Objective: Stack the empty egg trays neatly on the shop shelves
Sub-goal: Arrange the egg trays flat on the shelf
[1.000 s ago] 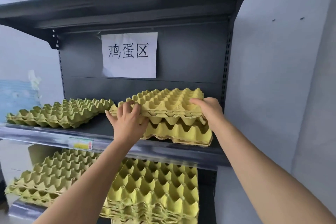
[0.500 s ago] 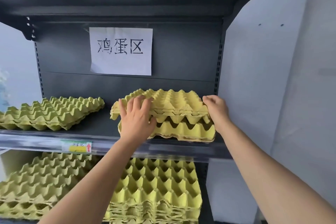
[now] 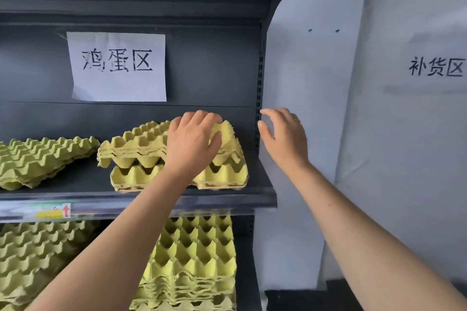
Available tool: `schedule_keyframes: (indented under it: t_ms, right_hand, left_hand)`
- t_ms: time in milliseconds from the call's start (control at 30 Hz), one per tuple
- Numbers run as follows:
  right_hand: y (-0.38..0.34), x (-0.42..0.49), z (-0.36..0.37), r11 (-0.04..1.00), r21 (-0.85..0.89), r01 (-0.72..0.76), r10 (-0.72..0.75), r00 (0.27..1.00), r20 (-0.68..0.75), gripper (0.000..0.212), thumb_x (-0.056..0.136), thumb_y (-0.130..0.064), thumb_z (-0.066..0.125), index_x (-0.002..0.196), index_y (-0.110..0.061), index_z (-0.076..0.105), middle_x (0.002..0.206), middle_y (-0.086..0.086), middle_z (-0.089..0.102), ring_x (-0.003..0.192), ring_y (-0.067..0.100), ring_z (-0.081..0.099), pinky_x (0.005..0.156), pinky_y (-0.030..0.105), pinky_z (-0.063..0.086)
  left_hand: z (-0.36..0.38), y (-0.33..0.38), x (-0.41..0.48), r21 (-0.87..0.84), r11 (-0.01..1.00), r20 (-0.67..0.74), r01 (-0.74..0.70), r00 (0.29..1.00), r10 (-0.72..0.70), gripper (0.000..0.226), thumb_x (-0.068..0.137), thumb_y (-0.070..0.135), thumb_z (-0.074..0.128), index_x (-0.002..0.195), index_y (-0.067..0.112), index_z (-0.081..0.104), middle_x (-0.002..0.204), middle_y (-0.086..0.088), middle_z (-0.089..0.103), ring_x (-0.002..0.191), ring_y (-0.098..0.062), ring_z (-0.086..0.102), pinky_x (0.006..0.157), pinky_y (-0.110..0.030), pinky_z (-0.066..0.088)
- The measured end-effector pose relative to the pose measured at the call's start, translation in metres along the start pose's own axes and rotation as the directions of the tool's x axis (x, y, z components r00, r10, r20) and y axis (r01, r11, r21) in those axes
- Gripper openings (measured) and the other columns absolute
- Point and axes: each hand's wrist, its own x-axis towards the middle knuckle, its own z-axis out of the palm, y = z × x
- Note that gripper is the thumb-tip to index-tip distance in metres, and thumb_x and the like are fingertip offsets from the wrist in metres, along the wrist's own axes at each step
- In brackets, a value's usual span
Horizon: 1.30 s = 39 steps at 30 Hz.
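View from a head-worn camera facing dark metal shop shelves, with a white paper sign (image 3: 117,67) of handwritten characters taped to the back panel.

Directly below the sign and a little to its right, a short stack of yellow-green egg trays (image 3: 141,159) sat on the middle shelf (image 3: 227,201). The stack was not square. Its upper trays (image 3: 136,142) were nested together but overhung to the left of the bottom tray (image 3: 222,177), and they were turned slightly. Their long side ran left to right, roughly along the shelf front.

The left hand (image 3: 192,144) lay on the right part of the upper trays. Its fingers were curled over the top ridges and its thumb was pressed against a peak, so it gripped them.

The right hand (image 3: 283,136) hovered below the sign and well to its right, beyond the stack's right end and beside the slotted shelf upright (image 3: 260,98). Its fingers were spread and relaxed, and it held nothing and touched no tray.

A second stack (image 3: 45,156) lay below and to the left of the sign. More trays (image 3: 197,255) filled the shelf farther below it.

The left hand was on the work and the right was near but apart. Squaring the stack would probably mean drawing the upper trays to the right, toward the waiting right hand.
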Motion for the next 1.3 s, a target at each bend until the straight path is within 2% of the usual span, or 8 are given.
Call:
schedule_keyframes:
  t_ms: [133, 333, 533, 733, 933, 1000, 1100, 1300]
  right_hand:
    - [0.057, -0.014, -0.05, 0.995, -0.077, 0.069, -0.07, 0.997, -0.017, 0.038, 0.087, -0.032, 0.043, 0.104, -0.007, 0.067, 0.099, 0.012, 0.067, 0.085, 0.037, 0.063, 0.071, 0.042, 0.054]
    - [0.17, -0.061, -0.137, 0.966, -0.234, 0.107, -0.108, 0.994, 0.01, 0.034, 0.086, -0.03, 0.046, 0.101, -0.009, 0.068, 0.095, 0.008, 0.069, 0.079, 0.035, 0.064, 0.065, 0.037, 0.054]
    - [0.279, -0.132, -0.205, 0.931, -0.352, 0.099, -0.046, 0.987, 0.154, 0.033, 0.087, -0.031, 0.045, 0.099, -0.011, 0.069, 0.09, 0.006, 0.07, 0.077, 0.033, 0.064, 0.061, 0.037, 0.053]
    - [0.375, -0.206, -0.245, 0.887, -0.461, 0.03, 0.14, 0.934, 0.33, 0.034, 0.088, -0.031, 0.041, 0.092, -0.015, 0.07, 0.082, 0.003, 0.07, 0.073, 0.029, 0.064, 0.056, 0.036, 0.052]
    - [0.468, -0.27, -0.252, 0.82, -0.572, 0.016, 0.347, 0.781, 0.519, 0.026, 0.093, -0.031, 0.045, 0.097, -0.019, 0.068, 0.09, 0.001, 0.068, 0.086, 0.028, 0.062, 0.07, 0.039, 0.05]
    - [0.496, -0.285, -0.25, 0.805, -0.593, 0.015, 0.407, 0.713, 0.571, 0.029, 0.095, -0.034, 0.043, 0.106, -0.021, 0.066, 0.1, 0.0, 0.068, 0.095, 0.026, 0.061, 0.076, 0.04, 0.05]
    - [0.537, -0.307, -0.246, 0.777, -0.629, 0.002, 0.5, 0.604, 0.62, 0.031, 0.097, -0.036, 0.04, 0.116, -0.023, 0.061, 0.109, -0.001, 0.064, 0.101, 0.024, 0.059, 0.078, 0.04, 0.049]
    - [0.606, -0.339, -0.246, 0.742, -0.66, -0.115, 0.644, 0.396, 0.655, 0.034, 0.099, -0.038, 0.036, 0.126, -0.026, 0.053, 0.117, 0.0, 0.059, 0.109, 0.023, 0.055, 0.083, 0.039, 0.05]
  left_hand:
    - [0.022, 0.071, 0.012, -0.035, 0.997, -0.025, -0.076, 0.997, 0.075, 0.022, 0.088, 0.023, 0.053, 0.107, 0.016, 0.062, 0.103, -0.004, 0.066, 0.096, -0.032, 0.058, 0.084, -0.042, 0.042]
    - [0.069, 0.203, 0.009, -0.156, 0.961, -0.054, -0.227, 0.974, 0.221, 0.028, 0.083, 0.025, 0.042, 0.096, 0.014, 0.064, 0.079, -0.001, 0.066, 0.071, -0.03, 0.06, 0.062, -0.035, 0.043]
    - [0.133, 0.324, -0.022, -0.274, 0.913, 0.066, -0.303, 0.941, 0.332, 0.026, 0.082, 0.025, 0.041, 0.086, 0.014, 0.065, 0.065, 0.001, 0.062, 0.06, -0.028, 0.058, 0.057, -0.031, 0.042]
    - [0.205, 0.416, -0.057, -0.43, 0.851, 0.227, -0.301, 0.876, 0.425, 0.033, 0.08, 0.028, 0.036, 0.082, 0.014, 0.065, 0.063, 0.001, 0.063, 0.057, -0.027, 0.061, 0.058, -0.033, 0.048]
    - [0.298, 0.47, -0.091, -0.475, 0.831, 0.363, -0.29, 0.796, 0.485, 0.032, 0.08, 0.029, 0.035, 0.076, 0.016, 0.064, 0.057, 0.003, 0.06, 0.051, -0.024, 0.06, 0.053, -0.028, 0.043]
    - [0.325, 0.484, -0.099, -0.512, 0.82, 0.436, -0.257, 0.745, 0.505, 0.027, 0.085, 0.026, 0.04, 0.087, 0.017, 0.065, 0.07, 0.001, 0.065, 0.065, -0.025, 0.065, 0.059, -0.029, 0.041]
    - [0.37, 0.509, -0.106, -0.539, 0.821, 0.58, -0.19, 0.623, 0.525, 0.028, 0.095, 0.03, 0.04, 0.117, 0.023, 0.056, 0.11, 0.003, 0.064, 0.101, -0.022, 0.06, 0.082, -0.031, 0.039]
    - [0.434, 0.552, -0.124, -0.512, 0.845, 0.696, -0.156, 0.501, 0.514, 0.03, 0.097, 0.032, 0.037, 0.122, 0.027, 0.053, 0.119, 0.007, 0.061, 0.108, -0.018, 0.057, 0.086, -0.029, 0.039]
